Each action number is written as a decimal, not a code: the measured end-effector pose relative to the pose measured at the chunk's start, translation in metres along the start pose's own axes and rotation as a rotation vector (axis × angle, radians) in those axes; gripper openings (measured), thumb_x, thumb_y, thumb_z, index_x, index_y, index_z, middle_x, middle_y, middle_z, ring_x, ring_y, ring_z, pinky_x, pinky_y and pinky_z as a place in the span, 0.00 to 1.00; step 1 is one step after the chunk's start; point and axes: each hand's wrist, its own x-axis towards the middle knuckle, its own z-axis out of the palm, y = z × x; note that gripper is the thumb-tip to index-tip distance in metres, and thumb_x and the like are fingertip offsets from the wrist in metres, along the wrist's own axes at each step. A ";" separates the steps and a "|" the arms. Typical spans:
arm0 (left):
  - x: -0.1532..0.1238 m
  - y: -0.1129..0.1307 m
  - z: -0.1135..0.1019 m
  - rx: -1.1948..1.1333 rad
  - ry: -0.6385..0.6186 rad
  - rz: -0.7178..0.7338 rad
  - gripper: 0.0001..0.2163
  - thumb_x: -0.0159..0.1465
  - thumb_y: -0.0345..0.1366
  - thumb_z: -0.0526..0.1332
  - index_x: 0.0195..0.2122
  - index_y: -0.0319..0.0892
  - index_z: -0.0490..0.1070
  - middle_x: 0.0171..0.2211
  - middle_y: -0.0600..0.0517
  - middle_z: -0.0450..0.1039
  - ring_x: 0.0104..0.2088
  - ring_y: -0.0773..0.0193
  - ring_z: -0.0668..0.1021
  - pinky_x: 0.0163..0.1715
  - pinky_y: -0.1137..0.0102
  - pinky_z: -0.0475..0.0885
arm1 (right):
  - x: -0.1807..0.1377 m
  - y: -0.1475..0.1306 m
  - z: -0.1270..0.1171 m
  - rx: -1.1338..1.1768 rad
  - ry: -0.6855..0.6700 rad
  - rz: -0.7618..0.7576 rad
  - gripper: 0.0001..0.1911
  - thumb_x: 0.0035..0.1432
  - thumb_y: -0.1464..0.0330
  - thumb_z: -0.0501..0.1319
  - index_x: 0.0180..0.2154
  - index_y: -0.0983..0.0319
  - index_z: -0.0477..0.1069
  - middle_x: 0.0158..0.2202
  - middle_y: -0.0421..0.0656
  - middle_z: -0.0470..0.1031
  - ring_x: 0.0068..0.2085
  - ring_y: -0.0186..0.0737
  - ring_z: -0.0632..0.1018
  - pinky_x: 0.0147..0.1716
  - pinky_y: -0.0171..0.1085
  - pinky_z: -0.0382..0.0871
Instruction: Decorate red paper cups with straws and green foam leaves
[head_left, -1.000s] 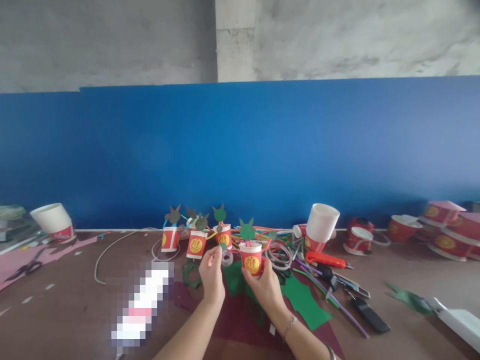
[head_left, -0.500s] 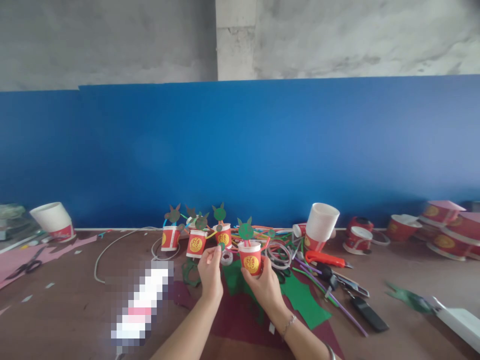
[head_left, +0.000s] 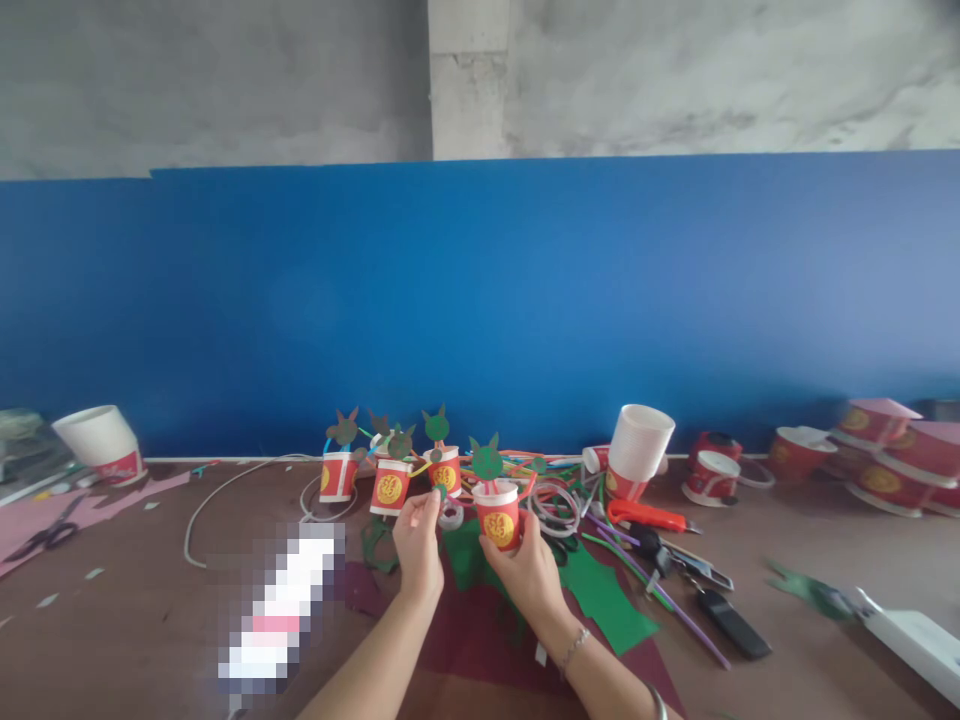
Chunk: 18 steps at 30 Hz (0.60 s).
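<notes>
My right hand (head_left: 527,570) is wrapped round a small red and white paper cup (head_left: 496,519) with a yellow emblem. A green paper head (head_left: 487,460) with pointed ears stands up from the cup, and thin reddish arms stick out at its sides. The arm on the right ends in a green disc (head_left: 538,465). Left of the cup, my left hand (head_left: 418,545) pinches a small green paper disc (head_left: 441,491) between thumb and fingertips. Whether that disc is joined to the cup's other arm, I cannot tell. Behind my left hand stand similar cup figures (head_left: 391,487).
Green paper (head_left: 611,600) and dark red paper (head_left: 465,640) lie under my hands. To the right are a red utility knife (head_left: 649,516), stacked white cups (head_left: 641,445), pipe cleaners (head_left: 694,625) and a black key fob (head_left: 731,622). Scissors (head_left: 49,535) lie far left; tape (head_left: 451,515) sits ahead.
</notes>
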 end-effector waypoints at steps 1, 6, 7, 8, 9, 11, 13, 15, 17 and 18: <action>0.000 0.000 0.000 0.001 -0.001 0.000 0.15 0.44 0.43 0.71 0.25 0.38 0.71 0.21 0.55 0.72 0.24 0.67 0.73 0.27 0.73 0.65 | 0.000 0.000 0.000 -0.004 0.005 -0.001 0.23 0.49 0.56 0.59 0.44 0.60 0.60 0.32 0.44 0.77 0.34 0.46 0.79 0.29 0.35 0.66; 0.001 -0.002 -0.001 0.012 -0.004 0.002 0.15 0.45 0.43 0.71 0.25 0.38 0.71 0.20 0.56 0.70 0.24 0.68 0.72 0.26 0.74 0.64 | 0.000 0.002 0.002 -0.012 0.003 -0.002 0.24 0.48 0.55 0.60 0.45 0.60 0.60 0.33 0.44 0.78 0.35 0.46 0.79 0.29 0.35 0.66; 0.002 -0.002 -0.001 0.015 -0.002 0.004 0.15 0.45 0.43 0.71 0.25 0.38 0.71 0.19 0.56 0.69 0.23 0.68 0.71 0.26 0.74 0.64 | 0.000 0.002 0.002 -0.015 0.004 -0.002 0.24 0.48 0.55 0.60 0.45 0.60 0.60 0.34 0.44 0.78 0.35 0.46 0.79 0.29 0.35 0.66; 0.002 -0.002 -0.001 0.016 0.001 0.006 0.15 0.44 0.43 0.71 0.24 0.38 0.71 0.19 0.57 0.69 0.23 0.69 0.71 0.25 0.74 0.63 | 0.000 0.002 0.002 -0.017 0.006 -0.004 0.25 0.48 0.55 0.60 0.45 0.60 0.60 0.34 0.44 0.78 0.35 0.46 0.79 0.29 0.35 0.66; 0.002 -0.002 -0.001 0.016 0.004 0.008 0.15 0.44 0.43 0.71 0.24 0.38 0.71 0.19 0.57 0.69 0.23 0.69 0.71 0.25 0.74 0.63 | -0.001 0.002 0.002 -0.017 0.005 -0.007 0.24 0.48 0.55 0.60 0.45 0.60 0.61 0.34 0.44 0.78 0.35 0.46 0.79 0.30 0.35 0.66; 0.003 -0.002 -0.001 0.008 0.004 0.011 0.15 0.44 0.43 0.71 0.25 0.38 0.71 0.20 0.56 0.70 0.24 0.68 0.72 0.26 0.74 0.64 | -0.001 0.001 0.001 -0.017 -0.001 -0.013 0.24 0.48 0.55 0.60 0.45 0.60 0.61 0.34 0.44 0.78 0.35 0.45 0.79 0.29 0.35 0.66; 0.003 -0.002 0.000 -0.002 -0.003 0.008 0.15 0.44 0.42 0.71 0.25 0.38 0.71 0.22 0.55 0.71 0.26 0.66 0.73 0.27 0.73 0.65 | -0.001 -0.001 -0.001 -0.021 -0.005 -0.014 0.24 0.49 0.56 0.60 0.45 0.60 0.61 0.34 0.44 0.78 0.34 0.45 0.79 0.29 0.35 0.66; 0.003 -0.002 0.000 0.008 -0.006 0.012 0.15 0.44 0.43 0.71 0.25 0.39 0.72 0.22 0.54 0.72 0.26 0.65 0.74 0.27 0.73 0.66 | -0.002 -0.002 -0.002 -0.028 -0.005 -0.015 0.23 0.49 0.57 0.60 0.45 0.60 0.61 0.34 0.44 0.77 0.35 0.45 0.79 0.29 0.35 0.66; 0.004 -0.002 -0.001 0.040 -0.002 0.031 0.15 0.43 0.44 0.71 0.24 0.39 0.71 0.20 0.55 0.70 0.25 0.65 0.73 0.26 0.73 0.65 | -0.002 -0.002 -0.002 -0.033 -0.010 -0.018 0.23 0.50 0.57 0.60 0.45 0.60 0.61 0.34 0.44 0.77 0.35 0.45 0.79 0.29 0.35 0.66; 0.004 -0.002 -0.001 0.056 0.002 0.043 0.15 0.43 0.44 0.71 0.23 0.39 0.71 0.19 0.56 0.69 0.24 0.65 0.73 0.25 0.73 0.65 | -0.002 -0.002 -0.002 -0.035 -0.012 -0.020 0.22 0.50 0.57 0.60 0.45 0.60 0.61 0.34 0.44 0.77 0.35 0.45 0.79 0.29 0.35 0.66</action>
